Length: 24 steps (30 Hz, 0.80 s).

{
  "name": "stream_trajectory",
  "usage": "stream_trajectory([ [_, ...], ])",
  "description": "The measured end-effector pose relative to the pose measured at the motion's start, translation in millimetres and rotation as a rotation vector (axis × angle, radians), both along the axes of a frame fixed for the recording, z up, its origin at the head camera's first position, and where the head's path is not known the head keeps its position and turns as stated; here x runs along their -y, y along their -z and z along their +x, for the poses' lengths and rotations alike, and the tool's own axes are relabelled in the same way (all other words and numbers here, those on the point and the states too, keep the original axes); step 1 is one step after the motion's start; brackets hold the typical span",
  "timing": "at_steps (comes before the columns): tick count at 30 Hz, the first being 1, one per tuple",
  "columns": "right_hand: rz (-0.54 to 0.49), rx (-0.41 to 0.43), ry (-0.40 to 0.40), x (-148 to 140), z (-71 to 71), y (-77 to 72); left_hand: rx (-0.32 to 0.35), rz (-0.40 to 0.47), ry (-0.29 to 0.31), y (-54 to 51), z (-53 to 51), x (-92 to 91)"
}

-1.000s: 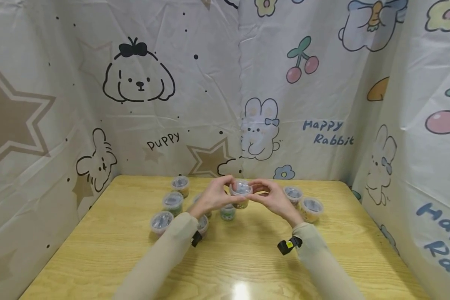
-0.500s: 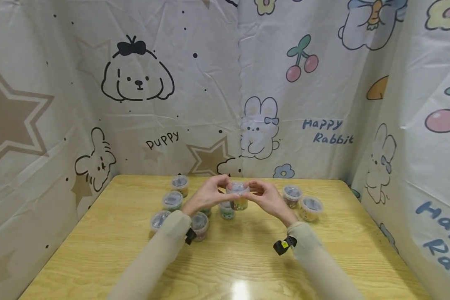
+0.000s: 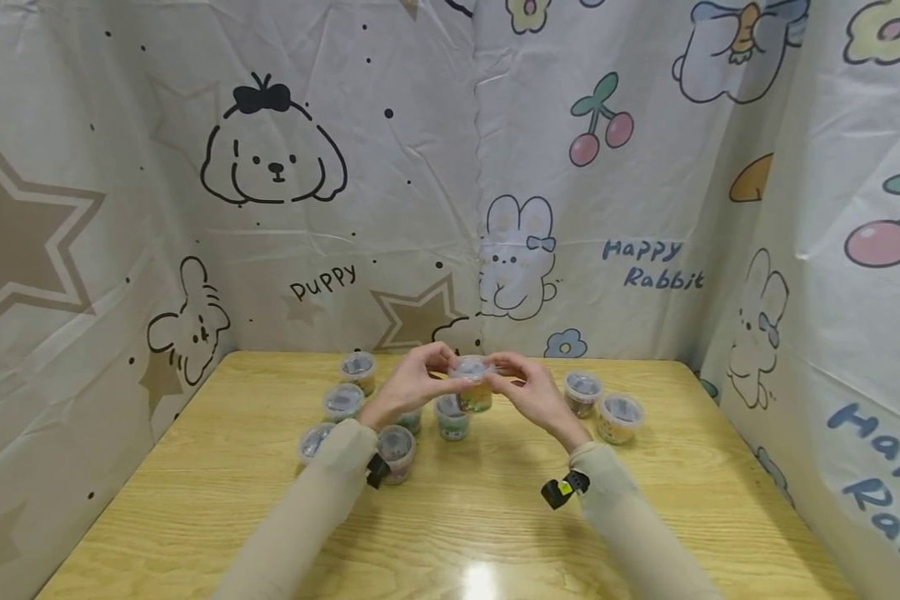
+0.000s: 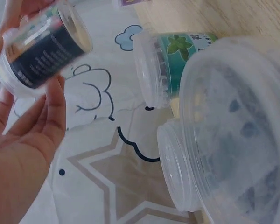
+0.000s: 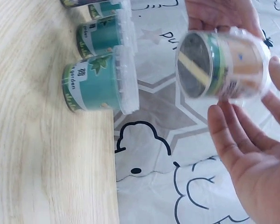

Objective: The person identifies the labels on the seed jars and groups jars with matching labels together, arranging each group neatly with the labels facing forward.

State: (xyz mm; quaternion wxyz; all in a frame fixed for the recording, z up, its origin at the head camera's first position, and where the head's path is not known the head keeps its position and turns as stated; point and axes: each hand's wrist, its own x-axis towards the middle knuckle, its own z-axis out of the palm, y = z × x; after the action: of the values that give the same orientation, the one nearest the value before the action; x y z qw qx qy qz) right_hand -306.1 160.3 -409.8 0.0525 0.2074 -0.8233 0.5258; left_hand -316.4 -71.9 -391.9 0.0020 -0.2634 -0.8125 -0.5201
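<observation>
Between both hands, a lidded plastic tub (image 3: 476, 397) is held above the table, its clear lid up. An orange and green printed label shows on it, with a dark panel of small writing in the left wrist view. My left hand (image 3: 414, 385) grips the lid's rim from the left with thumb and fingers. From the right, the rim is pinched by my right hand (image 3: 531, 395). Through the tub's base (image 5: 194, 65), the right wrist view shows a pale stick-like strip inside. Just below the held tub stands a teal tub (image 3: 452, 423) with a leaf print.
More lidded tubs stand left of centre, among them a back one (image 3: 357, 373) and a front one (image 3: 396, 457). Two others, a brown one (image 3: 582, 396) and a yellow one (image 3: 620, 419), stand on the right. Printed cloth (image 3: 405, 208) encloses the wooden table (image 3: 480, 525).
Both hands have shifted slightly left with the tub. It has turned or tilted, so its orange and green label now shows from the head, and more of the teal tub is uncovered.
</observation>
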Motion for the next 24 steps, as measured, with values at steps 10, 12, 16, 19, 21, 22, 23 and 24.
stream_trajectory([
  [10, -0.083, 0.125, -0.214, -4, -1.7, 1.0, 0.110, 0.077, 0.088, -1.9, -1.3, 5.9],
  [12, -0.094, 0.111, -0.192, -3, -1.3, 0.8, 0.122, 0.084, 0.090, -1.6, -1.2, 5.6],
  [16, -0.103, 0.067, -0.107, 0, -0.3, -0.3, 0.111, 0.083, 0.067, -4.6, 1.1, 3.5],
  [19, -0.106, 0.044, -0.049, 4, 4.0, -3.2, 0.080, 0.065, 0.045, -2.5, 1.0, 2.0],
  [21, -0.113, 0.040, -0.021, 9, 10.1, -8.1, 0.052, 0.052, 0.026, 2.5, -1.3, 1.7],
  [22, -0.112, 0.037, -0.009, 12, 13.8, -11.4, 0.040, 0.042, 0.015, 3.8, -1.4, 1.6],
  [23, -0.109, 0.043, 0.002, 14, 17.8, -15.1, 0.031, 0.031, 0.000, 4.7, -1.3, 1.7],
  [24, -0.105, 0.047, 0.011, 17, 21.9, -18.4, 0.026, 0.023, -0.013, 5.5, -1.3, 1.7],
])
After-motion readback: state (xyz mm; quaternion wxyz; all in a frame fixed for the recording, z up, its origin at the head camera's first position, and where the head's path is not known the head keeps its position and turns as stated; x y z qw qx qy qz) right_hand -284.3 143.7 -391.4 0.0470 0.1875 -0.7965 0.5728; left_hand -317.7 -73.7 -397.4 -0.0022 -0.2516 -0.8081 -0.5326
